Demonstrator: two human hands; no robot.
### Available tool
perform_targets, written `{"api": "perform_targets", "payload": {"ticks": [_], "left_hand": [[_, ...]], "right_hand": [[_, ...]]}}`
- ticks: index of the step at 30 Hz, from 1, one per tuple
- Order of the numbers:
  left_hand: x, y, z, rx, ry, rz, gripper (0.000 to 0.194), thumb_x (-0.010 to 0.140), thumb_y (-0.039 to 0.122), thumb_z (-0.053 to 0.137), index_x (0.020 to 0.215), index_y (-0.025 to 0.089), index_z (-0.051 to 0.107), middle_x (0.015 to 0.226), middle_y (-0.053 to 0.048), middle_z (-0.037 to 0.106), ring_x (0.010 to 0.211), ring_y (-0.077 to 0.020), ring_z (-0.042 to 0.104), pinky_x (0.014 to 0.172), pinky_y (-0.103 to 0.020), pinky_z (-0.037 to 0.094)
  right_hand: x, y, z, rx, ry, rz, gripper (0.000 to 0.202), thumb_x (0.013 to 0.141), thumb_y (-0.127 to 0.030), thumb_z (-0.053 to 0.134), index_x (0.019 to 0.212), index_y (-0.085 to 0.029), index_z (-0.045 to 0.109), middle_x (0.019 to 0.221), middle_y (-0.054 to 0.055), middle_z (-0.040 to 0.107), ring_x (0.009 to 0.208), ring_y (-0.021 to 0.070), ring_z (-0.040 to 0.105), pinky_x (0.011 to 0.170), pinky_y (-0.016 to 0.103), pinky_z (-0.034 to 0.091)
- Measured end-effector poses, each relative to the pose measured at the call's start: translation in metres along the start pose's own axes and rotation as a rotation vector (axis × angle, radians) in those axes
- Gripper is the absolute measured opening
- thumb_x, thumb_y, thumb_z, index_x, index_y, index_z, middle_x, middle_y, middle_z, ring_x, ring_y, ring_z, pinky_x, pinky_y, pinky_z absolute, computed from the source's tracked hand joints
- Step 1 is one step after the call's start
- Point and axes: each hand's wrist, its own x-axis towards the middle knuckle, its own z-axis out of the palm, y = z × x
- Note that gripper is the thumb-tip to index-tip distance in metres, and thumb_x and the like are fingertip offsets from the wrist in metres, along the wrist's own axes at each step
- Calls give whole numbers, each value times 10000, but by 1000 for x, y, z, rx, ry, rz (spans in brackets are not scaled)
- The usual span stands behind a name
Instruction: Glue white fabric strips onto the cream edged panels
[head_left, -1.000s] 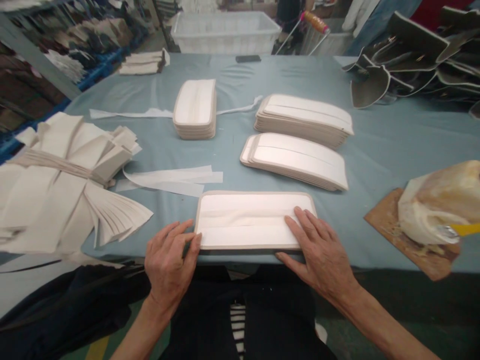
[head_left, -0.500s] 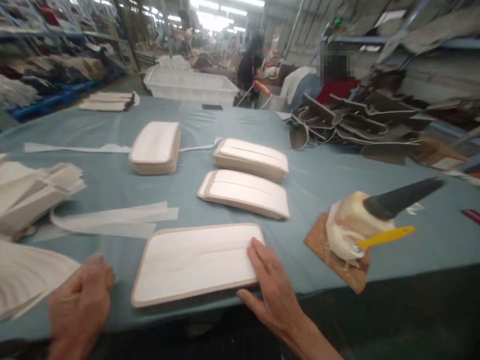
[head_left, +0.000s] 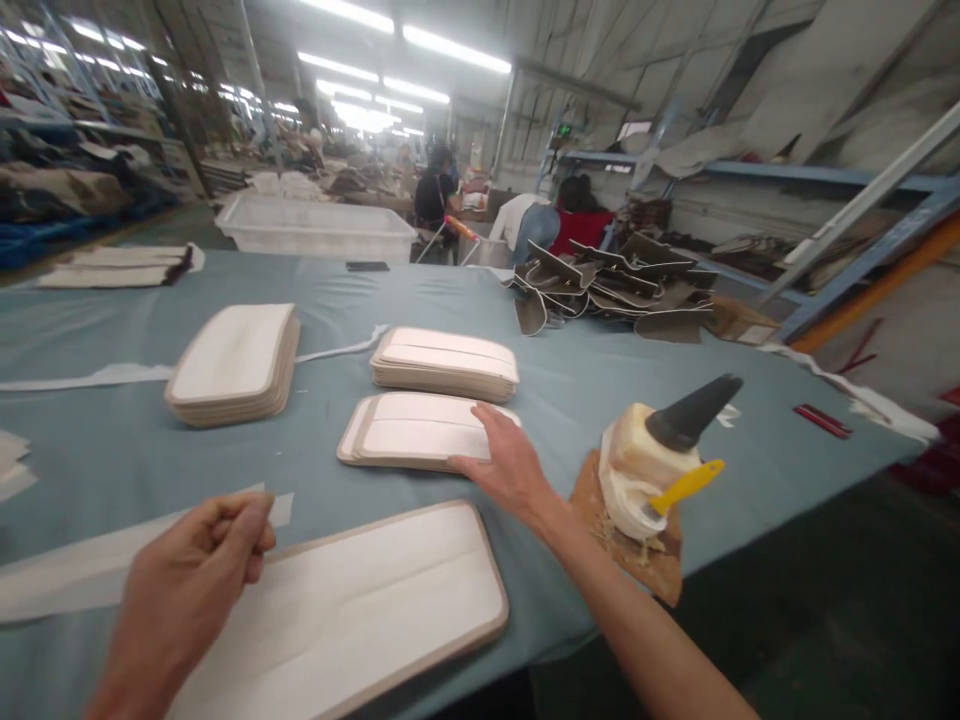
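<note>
- Your right hand (head_left: 506, 458) reaches forward to the centre of the frame, palm down, forearm slanting in from the lower right.
- Its thumb and fingers stand apart at the right end of the nearer stack of panels (head_left: 409, 430); I cannot tell whether they pinch it.
- Your left hand (head_left: 191, 580) sits at lower left, fingers curled narrow with the thumb against them; whether anything thin is between them, I cannot tell.
- A green sign (head_left: 562, 130) at upper centre-right is too small to read.
- The large panel (head_left: 375, 600) lies at bottom centre, partly behind your left hand and cut by the frame's lower edge. Its face is white, with a tan border, rounded corners and a faint lengthwise crease.
- The nearer stack's white top panel shows a dark lengthwise line and tan edges.
</note>
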Motion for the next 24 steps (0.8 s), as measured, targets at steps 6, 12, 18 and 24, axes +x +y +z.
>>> {"api": "perform_targets", "payload": {"ticks": [6,12,18,24], "left_hand": [[18,38,35,-18,-54,-34,612,796,833,566,637,242,545,438,39,463,418,-141,407,457,-279,340],[51,35,45,42,-15,81,546,808,738,518,568,253,446,516,23,442,539,-145,406,515,-270,315],[65,31,55,5,-142,-5,483,730,711,602,713,229,620,522,14,569,466,-157,471,476,-280,379],[59,30,58,-6,-65,-57,610,847,812,469,598,255,466,424,44,388,421,-128,345,451,-271,290]], "right_hand": [[41,6,19,-166,-322,-133,616,968,-520,776,1431,-132,654,1597,207,587,1437,346,584,1227,508,449],[46,11,13,-248,-390,-241,603,974,-611,738,1388,-178,672,1524,176,640,1317,322,635,1150,471,506],[47,-1,13,-395,-471,-313,312,1124,-391,538,1213,-146,709,1225,157,768,1118,290,706,959,386,572],[50,0,10,-408,-441,-260,343,1054,-59,478,1277,-169,714,1207,133,797,1139,270,717,955,365,599]]}}
